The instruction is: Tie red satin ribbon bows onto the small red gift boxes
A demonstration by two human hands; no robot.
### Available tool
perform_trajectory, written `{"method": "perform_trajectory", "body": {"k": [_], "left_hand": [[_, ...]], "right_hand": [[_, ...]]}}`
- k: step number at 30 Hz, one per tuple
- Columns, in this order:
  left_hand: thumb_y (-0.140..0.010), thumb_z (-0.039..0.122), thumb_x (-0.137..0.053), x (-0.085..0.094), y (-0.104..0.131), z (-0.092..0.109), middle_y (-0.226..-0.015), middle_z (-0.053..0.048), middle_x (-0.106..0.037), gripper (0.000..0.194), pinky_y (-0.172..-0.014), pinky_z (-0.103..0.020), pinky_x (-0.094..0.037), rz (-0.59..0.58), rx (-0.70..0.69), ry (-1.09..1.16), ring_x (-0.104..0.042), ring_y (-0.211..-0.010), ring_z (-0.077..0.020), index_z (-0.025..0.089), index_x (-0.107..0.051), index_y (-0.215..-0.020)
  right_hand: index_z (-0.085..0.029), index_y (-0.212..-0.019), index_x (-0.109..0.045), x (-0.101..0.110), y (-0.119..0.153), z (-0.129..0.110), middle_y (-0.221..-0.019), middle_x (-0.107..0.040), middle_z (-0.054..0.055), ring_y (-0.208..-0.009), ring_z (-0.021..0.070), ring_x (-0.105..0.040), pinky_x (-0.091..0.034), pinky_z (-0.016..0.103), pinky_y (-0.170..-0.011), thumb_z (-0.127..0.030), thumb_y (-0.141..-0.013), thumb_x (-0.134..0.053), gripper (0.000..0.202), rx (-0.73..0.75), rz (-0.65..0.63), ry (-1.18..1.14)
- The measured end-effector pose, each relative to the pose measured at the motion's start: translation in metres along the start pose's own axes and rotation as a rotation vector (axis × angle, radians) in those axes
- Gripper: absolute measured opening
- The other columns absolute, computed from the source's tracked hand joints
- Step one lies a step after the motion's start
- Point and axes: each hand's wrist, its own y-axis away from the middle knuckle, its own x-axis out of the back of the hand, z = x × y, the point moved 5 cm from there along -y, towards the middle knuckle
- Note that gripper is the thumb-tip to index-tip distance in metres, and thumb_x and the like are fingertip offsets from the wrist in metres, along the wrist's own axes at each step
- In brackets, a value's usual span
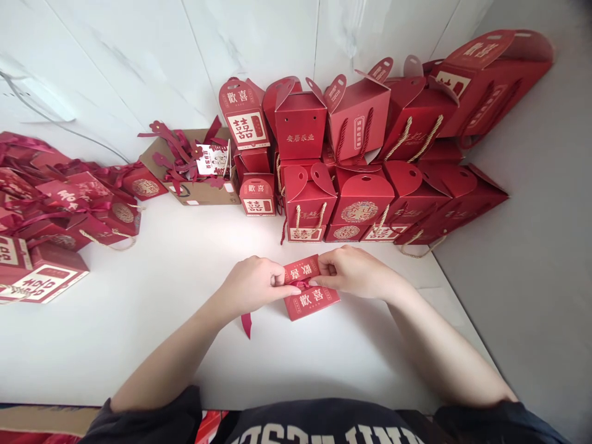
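A small red box (312, 303) with pale characters lies on the white table in front of me, between my hands. A dark red ribbon (301, 284) crosses the middle of its top. From the left, my left hand (259, 280) pinches the ribbon, its thumb at the box's centre. My right hand (354, 271) has its fingers curled and its thumb and forefinger closed on the ribbon from the other side. One ribbon tail (246, 325) hangs out below my left wrist onto the table.
Red gift boxes (309, 197) with cord handles stand stacked along the back wall. A cardboard box (208, 196) of ribbons and a card is at back left. Ribboned red boxes (58, 274) are piled at far left. A grey wall (522, 246) bounds the right.
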Motion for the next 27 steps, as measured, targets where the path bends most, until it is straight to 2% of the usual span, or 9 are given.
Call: {"method": "perform_trajectory", "body": {"k": [6,9,12,15,19,23,27], "left_hand": [[-0.078,0.053,-0.064,-0.003,-0.001,-0.006,-0.053,0.004,-0.037,0.042,-0.046,-0.023,-0.020,-0.232,-0.017,0.304,-0.030,-0.049,-0.0076,0.016,-0.053,-0.062],[-0.080,0.057,-0.061,-0.006,-0.002,-0.008,-0.053,0.004,-0.037,0.044,-0.043,-0.022,-0.023,-0.307,0.019,0.383,-0.032,-0.047,-0.0074,0.016,-0.054,-0.065],[-0.079,0.058,-0.062,-0.007,-0.004,-0.010,-0.053,0.003,-0.040,0.043,-0.041,-0.022,-0.025,-0.315,0.037,0.404,-0.036,-0.046,-0.0082,0.016,-0.058,-0.067],[-0.079,0.053,-0.063,-0.005,-0.006,-0.010,-0.054,0.003,-0.040,0.040,-0.043,-0.022,-0.025,-0.303,-0.001,0.386,-0.034,-0.048,-0.0077,0.015,-0.060,-0.067],[-0.080,0.048,-0.065,0.002,-0.004,-0.007,-0.053,0.004,-0.038,0.039,-0.047,-0.023,-0.023,-0.307,-0.056,0.330,-0.030,-0.050,-0.0066,0.014,-0.057,-0.062],[-0.084,0.045,-0.060,0.012,0.003,-0.003,-0.053,0.004,-0.039,0.037,-0.046,-0.023,-0.023,-0.284,-0.065,0.290,-0.030,-0.050,-0.0067,0.014,-0.060,-0.065],[-0.086,0.047,-0.058,0.024,0.013,0.000,-0.069,0.000,-0.049,0.038,-0.048,-0.023,-0.036,-0.226,-0.093,0.268,-0.041,-0.055,-0.0085,0.014,-0.063,-0.066]], "right_hand": [[-0.019,-0.068,-0.055,0.002,0.005,0.007,-0.060,-0.044,-0.005,-0.055,0.0102,-0.036,-0.026,0.025,-0.051,-0.043,-0.088,-0.056,0.031,0.077,-0.173,-0.219],[-0.019,-0.072,-0.058,0.004,0.004,0.005,-0.063,-0.046,-0.004,-0.057,0.0102,-0.037,-0.029,0.024,-0.053,-0.042,-0.090,-0.054,0.030,0.129,-0.203,-0.285],[-0.019,-0.077,-0.058,0.009,0.004,0.003,-0.067,-0.051,-0.004,-0.059,0.0105,-0.043,-0.032,0.024,-0.056,-0.040,-0.093,-0.051,0.027,0.145,-0.162,-0.319],[-0.020,-0.079,-0.056,0.014,0.006,0.000,-0.069,-0.054,-0.004,-0.059,0.0103,-0.048,-0.035,0.024,-0.059,-0.038,-0.096,-0.048,0.026,0.177,-0.147,-0.335],[-0.020,-0.074,-0.055,0.019,0.008,-0.004,-0.069,-0.056,-0.003,-0.062,0.0113,-0.048,-0.034,0.024,-0.063,-0.031,-0.095,-0.049,0.024,0.233,-0.087,-0.207],[-0.019,-0.074,-0.056,0.024,0.009,-0.008,-0.071,-0.058,-0.002,-0.064,0.0124,-0.049,-0.034,0.025,-0.063,-0.026,-0.095,-0.049,0.023,0.220,0.020,-0.129],[-0.019,-0.081,-0.059,0.029,0.015,-0.015,-0.076,-0.061,0.001,-0.068,0.0144,-0.051,-0.034,0.026,-0.065,-0.026,-0.097,-0.047,0.021,0.204,0.161,-0.056]]}}
